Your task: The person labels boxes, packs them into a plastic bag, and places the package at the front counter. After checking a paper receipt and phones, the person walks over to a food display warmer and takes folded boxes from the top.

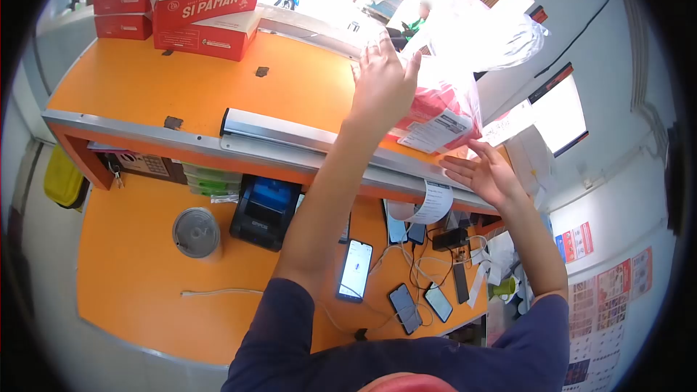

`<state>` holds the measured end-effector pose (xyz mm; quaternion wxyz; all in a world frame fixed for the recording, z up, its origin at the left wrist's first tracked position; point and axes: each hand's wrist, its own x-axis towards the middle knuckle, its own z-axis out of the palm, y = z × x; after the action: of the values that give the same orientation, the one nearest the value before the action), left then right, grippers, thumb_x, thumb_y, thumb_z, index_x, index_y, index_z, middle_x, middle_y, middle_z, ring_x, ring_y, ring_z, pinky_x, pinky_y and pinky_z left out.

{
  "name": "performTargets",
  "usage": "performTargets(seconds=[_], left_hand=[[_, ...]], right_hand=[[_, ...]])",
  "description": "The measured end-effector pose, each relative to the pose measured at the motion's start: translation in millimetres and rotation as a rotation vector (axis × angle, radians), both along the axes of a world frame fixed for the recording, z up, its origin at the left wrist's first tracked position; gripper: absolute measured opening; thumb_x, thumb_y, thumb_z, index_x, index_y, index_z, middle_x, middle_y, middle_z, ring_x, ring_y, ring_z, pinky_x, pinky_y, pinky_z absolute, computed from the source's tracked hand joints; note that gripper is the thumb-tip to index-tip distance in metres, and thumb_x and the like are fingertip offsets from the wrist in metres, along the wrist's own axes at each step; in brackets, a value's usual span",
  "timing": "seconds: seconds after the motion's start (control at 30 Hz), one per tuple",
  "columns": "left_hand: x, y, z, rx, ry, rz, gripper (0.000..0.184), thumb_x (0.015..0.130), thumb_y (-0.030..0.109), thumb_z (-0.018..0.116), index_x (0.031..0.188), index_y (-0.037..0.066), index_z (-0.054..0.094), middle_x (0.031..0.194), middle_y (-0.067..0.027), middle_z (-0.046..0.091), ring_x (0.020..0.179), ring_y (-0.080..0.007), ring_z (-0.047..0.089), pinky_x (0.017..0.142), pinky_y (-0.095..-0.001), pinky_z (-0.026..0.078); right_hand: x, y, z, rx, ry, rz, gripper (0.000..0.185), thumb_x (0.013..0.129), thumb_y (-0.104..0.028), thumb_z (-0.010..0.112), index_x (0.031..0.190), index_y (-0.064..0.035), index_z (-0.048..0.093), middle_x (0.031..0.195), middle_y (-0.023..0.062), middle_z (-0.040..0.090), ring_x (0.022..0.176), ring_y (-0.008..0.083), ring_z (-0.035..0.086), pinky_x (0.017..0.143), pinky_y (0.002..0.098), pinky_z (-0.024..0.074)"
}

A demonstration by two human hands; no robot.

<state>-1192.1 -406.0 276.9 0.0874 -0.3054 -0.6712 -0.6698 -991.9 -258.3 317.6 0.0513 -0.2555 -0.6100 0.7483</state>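
Note:
On the raised orange counter stands a red box in a clear plastic bag (428, 107), with a printed white label (437, 131) on its near side. The bag's upper part is washed out by bright light. My left hand (385, 80) is raised at the bag's left side, fingers stretched out and holding nothing. My right hand (485, 173) is by the bag's lower right corner, palm turned up and fingers apart. Whether either hand touches the bag I cannot tell. A curled paper receipt (433, 203) hangs below the counter edge, left of my right hand.
Red and white boxes (207, 14) are stacked at the counter's left end. On the lower desk (145, 297) are a lidded cup (197, 233), a black printer (265, 212), a lit phone (355, 270), several more phones and tangled cables. A wall stands at the right.

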Motion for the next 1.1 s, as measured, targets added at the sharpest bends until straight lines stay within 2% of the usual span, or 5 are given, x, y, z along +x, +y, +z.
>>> performTargets(seconds=[0.53, 0.63, 0.83, 1.03, 1.1], left_hand=[[65, -23, 4, -0.241, -0.136, 0.084, 0.09, 0.086, 0.061, 0.045, 0.127, -0.017, 0.028, 0.12, -0.0352, 0.043, 0.11, -0.0437, 0.05, 0.093, -0.0429, 0.042], [95, -14, 2, -0.105, -0.107, -0.073, 0.071, 0.087, 0.056, 0.05, 0.117, -0.008, 0.042, 0.113, -0.0256, 0.053, 0.105, -0.0301, 0.055, 0.084, -0.0353, 0.046], [87, 4, -15, 0.427, -0.018, -0.075, 0.021, 0.09, 0.018, 0.058, 0.101, 0.001, 0.054, 0.084, -0.0071, 0.059, 0.071, -0.0139, 0.061, 0.06, -0.0231, 0.048], [-30, 3, -17, -0.043, 0.423, 0.695, 0.071, 0.08, 0.047, 0.066, 0.125, -0.003, 0.043, 0.108, -0.0174, 0.05, 0.1, -0.0268, 0.047, 0.09, -0.0399, 0.037], [-28, -1, -3, -0.064, 0.093, 0.25, 0.075, 0.08, 0.052, 0.063, 0.127, -0.003, 0.043, 0.111, -0.0192, 0.05, 0.106, -0.0269, 0.045, 0.093, -0.0381, 0.037]], right_hand=[[-141, 53, -23, 0.023, 0.159, 0.034, 0.053, 0.087, -0.044, 0.046, 0.122, -0.0048, 0.046, 0.122, 0.0169, 0.048, 0.101, 0.0299, 0.055, 0.09, 0.0427, 0.0448], [-151, 70, -29, -0.2, 0.41, 0.206, 0.058, 0.089, -0.043, 0.048, 0.124, 0.0025, 0.043, 0.114, 0.0156, 0.057, 0.1, 0.022, 0.057, 0.086, 0.0348, 0.0459], [-107, 55, -60, 0.697, 0.623, -0.092, 0.067, 0.083, -0.044, 0.06, 0.128, 0.0014, 0.04, 0.118, 0.0189, 0.054, 0.106, 0.023, 0.056, 0.09, 0.0379, 0.0442], [-69, -6, -70, 0.635, 0.49, -0.016, 0.1, 0.073, -0.031, 0.073, 0.142, 0.0037, 0.009, 0.13, 0.0267, 0.044, 0.117, 0.0314, 0.049, 0.096, 0.038, 0.0408], [-87, -9, -91, 0.7, 0.576, -0.021, 0.108, 0.072, -0.03, 0.073, 0.143, 0.0032, -0.002, 0.137, 0.0282, 0.034, 0.123, 0.0328, 0.043, 0.098, 0.0389, 0.0389]])
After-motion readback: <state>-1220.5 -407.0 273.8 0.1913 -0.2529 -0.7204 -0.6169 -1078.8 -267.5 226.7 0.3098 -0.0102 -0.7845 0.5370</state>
